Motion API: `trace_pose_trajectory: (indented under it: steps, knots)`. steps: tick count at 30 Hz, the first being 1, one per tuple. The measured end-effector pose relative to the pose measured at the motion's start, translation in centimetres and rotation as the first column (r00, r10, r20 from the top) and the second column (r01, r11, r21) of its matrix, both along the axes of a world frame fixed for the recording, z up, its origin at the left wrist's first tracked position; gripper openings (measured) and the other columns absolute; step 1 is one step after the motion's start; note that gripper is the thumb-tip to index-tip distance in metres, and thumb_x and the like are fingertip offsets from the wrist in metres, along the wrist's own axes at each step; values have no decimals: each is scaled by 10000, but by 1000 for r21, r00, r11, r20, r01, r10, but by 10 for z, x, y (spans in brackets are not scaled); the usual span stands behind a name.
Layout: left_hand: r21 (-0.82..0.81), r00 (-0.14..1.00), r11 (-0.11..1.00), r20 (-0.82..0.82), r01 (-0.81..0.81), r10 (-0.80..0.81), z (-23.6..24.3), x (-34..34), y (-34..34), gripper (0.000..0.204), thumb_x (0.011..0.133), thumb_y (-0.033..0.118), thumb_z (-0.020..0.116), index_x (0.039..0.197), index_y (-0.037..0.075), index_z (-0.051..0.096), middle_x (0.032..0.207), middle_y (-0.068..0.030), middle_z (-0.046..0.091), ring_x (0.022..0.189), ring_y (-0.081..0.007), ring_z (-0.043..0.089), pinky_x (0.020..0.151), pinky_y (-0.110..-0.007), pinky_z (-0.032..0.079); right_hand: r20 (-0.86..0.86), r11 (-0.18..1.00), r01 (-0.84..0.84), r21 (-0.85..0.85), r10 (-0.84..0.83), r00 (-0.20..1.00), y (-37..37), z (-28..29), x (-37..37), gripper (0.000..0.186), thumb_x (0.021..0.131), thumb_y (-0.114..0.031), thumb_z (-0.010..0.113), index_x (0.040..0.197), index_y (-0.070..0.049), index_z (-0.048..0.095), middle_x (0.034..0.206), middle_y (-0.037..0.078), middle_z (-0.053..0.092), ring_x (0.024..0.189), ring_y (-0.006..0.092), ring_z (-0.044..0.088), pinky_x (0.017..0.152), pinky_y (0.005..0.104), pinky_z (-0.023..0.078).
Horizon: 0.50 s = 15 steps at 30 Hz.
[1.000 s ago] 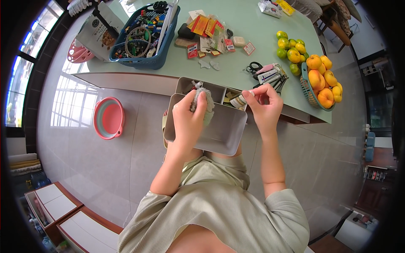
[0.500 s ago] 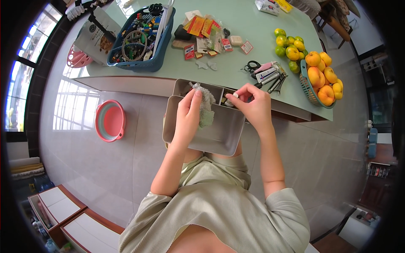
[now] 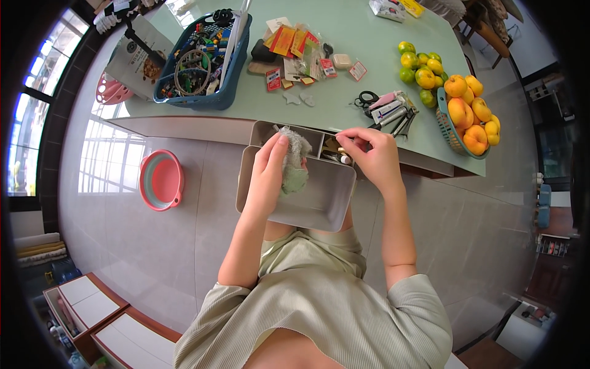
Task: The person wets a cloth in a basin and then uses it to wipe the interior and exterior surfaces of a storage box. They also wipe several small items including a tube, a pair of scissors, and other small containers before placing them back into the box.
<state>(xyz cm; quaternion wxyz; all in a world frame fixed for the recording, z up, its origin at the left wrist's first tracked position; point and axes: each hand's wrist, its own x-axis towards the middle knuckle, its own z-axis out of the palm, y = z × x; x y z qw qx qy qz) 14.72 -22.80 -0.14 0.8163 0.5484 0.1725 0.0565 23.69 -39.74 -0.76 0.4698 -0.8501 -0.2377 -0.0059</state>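
A grey divided tray (image 3: 319,209) rests over my lap at the table's near edge, with one large and two small compartments. My left hand (image 3: 268,166) is closed round a fluffy grey-green cloth (image 3: 295,175), which hangs over the large compartment. In the small right compartment lie a little white-capped bottle (image 3: 343,159) and other small items. Above that compartment's far right corner is my right hand (image 3: 373,150), thumb and forefinger pinched together. Whatever sits between those fingertips, if anything, is too small to make out.
On the green table (image 3: 362,37) stand a blue basket (image 3: 224,95) of toy bricks, a heap of packets (image 3: 292,43), scissors and tools (image 3: 387,111), green citrus (image 3: 424,74) and a basket of orange fruit (image 3: 452,132). A pink basin (image 3: 178,197) sits on the floor at left.
My right hand has let go of the white-capped bottle, now lying in the small compartment, and shifted slightly up and right. My left hand and the cloth have moved slightly left and down.
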Motion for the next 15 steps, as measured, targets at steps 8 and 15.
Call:
trace_pose_trajectory:
  steps: [8, 15]
  knots:
    - [-80, 999, 997, 34, -5, 7, 6, 3, 10, 328, 915, 300, 397, 935, 2, 533, 725, -81, 566, 607, -133, 553, 563, -245, 449, -53, 995, -51, -87, 46, 998, 14, 1, 37, 167, 795, -171, 639, 838, -11, 660, 597, 31, 568, 562, 74, 497, 541, 221, 394]
    - [-103, 995, 994, 92, -31, 40, 12, 12, 25, 313, 909, 282, 394, 982, 3, 516, 786, -94, 572, 664, -147, 561, 607, -258, 455, 39, 937, -94, -336, 113, 993, 40, -26, 78, 204, 753, -273, 631, 881, -123, 684, 790, 47, 635, 719, 186, 612, 628, 306, 473]
